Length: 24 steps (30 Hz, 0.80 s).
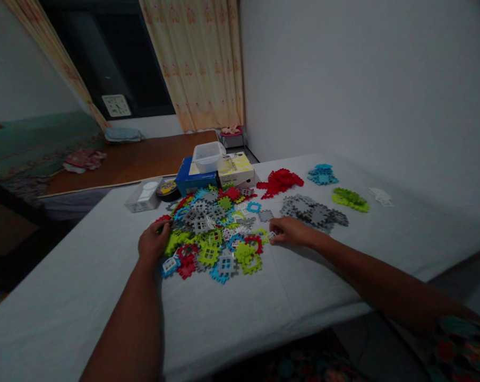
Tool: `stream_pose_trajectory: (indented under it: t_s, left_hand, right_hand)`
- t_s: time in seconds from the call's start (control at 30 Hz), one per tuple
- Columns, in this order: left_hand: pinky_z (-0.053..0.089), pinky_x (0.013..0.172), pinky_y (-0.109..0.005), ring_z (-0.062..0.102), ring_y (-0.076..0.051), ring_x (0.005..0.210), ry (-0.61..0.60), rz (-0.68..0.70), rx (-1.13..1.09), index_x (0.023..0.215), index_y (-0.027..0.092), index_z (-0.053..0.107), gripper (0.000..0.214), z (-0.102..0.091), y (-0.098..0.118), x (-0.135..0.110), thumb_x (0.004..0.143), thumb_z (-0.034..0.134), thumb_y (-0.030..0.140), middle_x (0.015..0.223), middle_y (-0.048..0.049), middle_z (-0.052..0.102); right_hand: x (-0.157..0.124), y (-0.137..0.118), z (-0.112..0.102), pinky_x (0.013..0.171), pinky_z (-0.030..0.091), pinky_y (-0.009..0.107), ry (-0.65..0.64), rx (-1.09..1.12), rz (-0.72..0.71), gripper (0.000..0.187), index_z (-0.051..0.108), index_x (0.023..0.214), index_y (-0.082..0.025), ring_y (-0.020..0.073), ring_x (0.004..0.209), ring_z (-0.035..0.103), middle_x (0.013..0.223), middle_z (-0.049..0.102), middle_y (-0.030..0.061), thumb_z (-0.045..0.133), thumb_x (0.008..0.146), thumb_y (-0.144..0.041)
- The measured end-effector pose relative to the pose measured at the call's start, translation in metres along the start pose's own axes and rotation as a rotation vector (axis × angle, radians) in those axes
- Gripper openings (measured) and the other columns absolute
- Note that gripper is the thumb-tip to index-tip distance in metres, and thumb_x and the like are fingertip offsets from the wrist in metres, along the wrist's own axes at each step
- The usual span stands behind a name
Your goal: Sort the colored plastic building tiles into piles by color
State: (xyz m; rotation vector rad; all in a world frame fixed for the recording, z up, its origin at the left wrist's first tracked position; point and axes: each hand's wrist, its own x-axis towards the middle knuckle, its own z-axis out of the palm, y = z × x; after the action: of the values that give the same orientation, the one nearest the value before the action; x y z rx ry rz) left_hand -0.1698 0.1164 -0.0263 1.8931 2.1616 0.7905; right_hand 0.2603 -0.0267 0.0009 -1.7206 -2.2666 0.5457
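Observation:
A mixed heap of toothed plastic building tiles (208,223) in red, green, blue, grey and white lies on the white-covered table. At the heap's left edge, my left hand (153,241) has its fingers closed; what is between them is too small to make out, and a red tile (164,218) shows just beyond. My right hand (286,232), on the other side, pinches a small white window piece (271,236). Sorted piles lie farther right: red tiles (280,182), grey tiles (314,211), blue tiles (323,174), green tiles (350,199) and white pieces (380,197).
Behind the heap stand a blue box (196,178), a yellow-and-white box (237,168) and a clear plastic tub (208,157) on top. A round dark tin (168,191) and a clear container (143,196) are left of them. A wall (363,79) borders the table's right.

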Motion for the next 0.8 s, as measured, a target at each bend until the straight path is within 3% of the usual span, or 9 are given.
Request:
stream_pose_trajectory:
  t_s: [0.17, 0.27, 0.37, 0.47, 0.53, 0.63, 0.73, 0.8]
  left_hand:
    - [0.05, 0.092, -0.037, 0.063, -0.029, 0.114, -0.005, 0.004, -0.024, 0.115, 0.026, 0.073, 0.039, -0.002, 0.002, -0.003, 0.089, 0.05, 0.041, 0.127, -0.0052, 0.068]
    - [0.05, 0.092, -0.037, 0.063, -0.028, 0.113, 0.0, 0.023, -0.022, 0.116, 0.026, 0.073, 0.039, -0.003, 0.002, -0.004, 0.089, 0.049, 0.041, 0.125, -0.0054, 0.069]
    - [0.052, 0.09, -0.038, 0.064, -0.029, 0.111, -0.015, 0.019, -0.001, 0.116, 0.026, 0.073, 0.04, -0.004, 0.0, -0.003, 0.089, 0.049, 0.043, 0.124, -0.0062, 0.069]
    - [0.053, 0.085, -0.037, 0.066, -0.028, 0.107, -0.005, 0.012, 0.003, 0.115, 0.027, 0.073, 0.041, -0.003, -0.003, 0.001, 0.089, 0.048, 0.046, 0.122, -0.0057, 0.07]
    - [0.054, 0.082, -0.037, 0.067, -0.028, 0.103, -0.006, 0.003, 0.007, 0.114, 0.027, 0.073, 0.041, -0.003, -0.005, 0.004, 0.088, 0.049, 0.048, 0.119, -0.0059, 0.071]
    - [0.055, 0.082, -0.039, 0.066, -0.03, 0.101, 0.001, -0.01, 0.014, 0.114, 0.027, 0.074, 0.041, -0.002, -0.006, 0.007, 0.087, 0.051, 0.048, 0.117, -0.0066, 0.072]
    - [0.055, 0.083, -0.041, 0.066, -0.031, 0.102, -0.005, -0.009, 0.012, 0.115, 0.027, 0.073, 0.042, -0.001, -0.007, 0.008, 0.087, 0.05, 0.048, 0.119, -0.007, 0.071]
    - [0.055, 0.084, -0.04, 0.066, -0.03, 0.102, -0.023, -0.012, 0.019, 0.115, 0.027, 0.073, 0.042, -0.001, -0.008, 0.008, 0.088, 0.049, 0.048, 0.12, -0.0068, 0.071]
  right_hand:
    - [-0.004, 0.003, 0.01, 0.06, 0.033, 0.023, 0.067, 0.078, -0.006, 0.018, 0.069, 0.08, -0.018, 0.0144, 0.068, 0.058, 0.072, 0.067, 0.0003, 0.068, 0.082, -0.036]
    - [-0.007, 0.005, 0.01, 0.064, 0.037, 0.024, 0.106, 0.036, -0.049, 0.022, 0.071, 0.081, -0.018, 0.0156, 0.071, 0.06, 0.077, 0.07, 0.0028, 0.064, 0.086, -0.038]
    - [-0.008, 0.015, -0.005, 0.071, 0.042, 0.027, 0.153, 0.008, -0.131, 0.03, 0.073, 0.088, -0.018, 0.0184, 0.079, 0.064, 0.087, 0.073, 0.0066, 0.053, 0.094, -0.04]
    - [-0.011, 0.05, -0.039, 0.08, 0.047, 0.03, 0.294, -0.015, -0.097, 0.036, 0.074, 0.093, -0.02, 0.0209, 0.088, 0.065, 0.096, 0.074, 0.0083, 0.044, 0.097, -0.041]
    - [-0.018, 0.09, -0.066, 0.082, 0.049, 0.032, 0.446, 0.005, 0.033, 0.036, 0.074, 0.095, -0.021, 0.0217, 0.089, 0.065, 0.096, 0.074, 0.0075, 0.045, 0.095, -0.043]
    - [-0.043, 0.165, -0.099, 0.08, 0.051, 0.033, 0.744, 0.033, 0.388, 0.033, 0.073, 0.099, -0.019, 0.0225, 0.087, 0.066, 0.09, 0.074, 0.0075, 0.051, 0.089, -0.041]
    - [-0.081, 0.235, -0.11, 0.083, 0.05, 0.036, 1.079, -0.046, 0.803, 0.031, 0.071, 0.103, -0.016, 0.0251, 0.093, 0.066, 0.1, 0.073, 0.012, 0.056, 0.084, -0.035]
    - [-0.105, 0.267, -0.105, 0.081, 0.051, 0.04, 1.103, -0.032, 0.991, 0.03, 0.071, 0.103, -0.016, 0.0275, 0.091, 0.066, 0.099, 0.073, 0.0138, 0.059, 0.081, -0.032]
